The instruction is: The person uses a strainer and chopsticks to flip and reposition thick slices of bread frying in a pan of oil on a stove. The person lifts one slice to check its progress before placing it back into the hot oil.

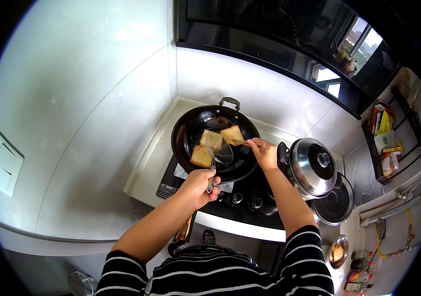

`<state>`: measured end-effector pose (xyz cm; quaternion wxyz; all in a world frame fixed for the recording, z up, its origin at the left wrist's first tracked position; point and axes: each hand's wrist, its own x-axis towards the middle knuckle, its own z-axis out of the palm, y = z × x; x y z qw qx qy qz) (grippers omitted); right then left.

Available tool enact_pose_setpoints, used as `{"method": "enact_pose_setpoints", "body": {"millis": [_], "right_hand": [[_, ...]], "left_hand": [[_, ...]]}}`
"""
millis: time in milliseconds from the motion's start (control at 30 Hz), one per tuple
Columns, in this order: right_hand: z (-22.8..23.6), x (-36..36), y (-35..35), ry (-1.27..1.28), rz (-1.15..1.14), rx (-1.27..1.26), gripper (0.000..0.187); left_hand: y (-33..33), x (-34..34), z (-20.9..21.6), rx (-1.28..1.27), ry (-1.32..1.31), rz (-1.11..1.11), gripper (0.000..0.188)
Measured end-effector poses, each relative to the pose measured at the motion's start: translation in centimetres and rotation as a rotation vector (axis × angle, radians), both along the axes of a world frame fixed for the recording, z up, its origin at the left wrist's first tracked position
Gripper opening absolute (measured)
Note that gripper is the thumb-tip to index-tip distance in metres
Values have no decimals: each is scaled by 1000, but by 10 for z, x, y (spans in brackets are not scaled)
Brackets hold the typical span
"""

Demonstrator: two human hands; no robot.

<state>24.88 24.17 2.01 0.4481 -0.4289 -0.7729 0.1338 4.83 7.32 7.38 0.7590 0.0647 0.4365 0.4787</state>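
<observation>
A black wok (242,165) sits on the stove in front of me, with three square golden slices (201,157) inside that look like fried bread. My left hand (199,189) is closed round the handle of a wire-mesh skimmer (224,155), whose basket is down in the wok beside and partly over the slices. In my right hand (264,154), at the wok's right rim, is a pair of wooden chopsticks (243,142). Their tips reach the upper right slice (232,134); whether they pinch it I cannot tell.
Right of the wok stands a steel pot (306,170) with a glass-centred lid, then a dark flat pan (336,204). Further right are a metal bowl (339,241) holding golden food, several bottles (360,276) and a wall rack (376,148). A black range hood (269,42) hangs behind.
</observation>
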Motion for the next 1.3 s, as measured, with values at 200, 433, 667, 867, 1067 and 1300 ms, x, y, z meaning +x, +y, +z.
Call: {"method": "enact_pose_setpoints", "body": {"millis": [200,433,667,867,1067,1300], "right_hand": [[4,-3,5,28,15,51,17],[12,3,-4,76,-22,-8,16],[-15,11,5,53,22,36,16],[-34,-6,14,1,148,100,21],[-36,-16,20,47,138,62,19],[-37,-29,24,115,89,13,19]], "left_hand": [[12,11,11,-51,-125,47,15],[27,10,8,-20,-192,73,13],[29,6,7,23,-231,68,11],[28,1,8,10,-235,66,12],[20,-9,4,10,-247,84,13],[-14,-24,12,82,-173,56,14]]}}
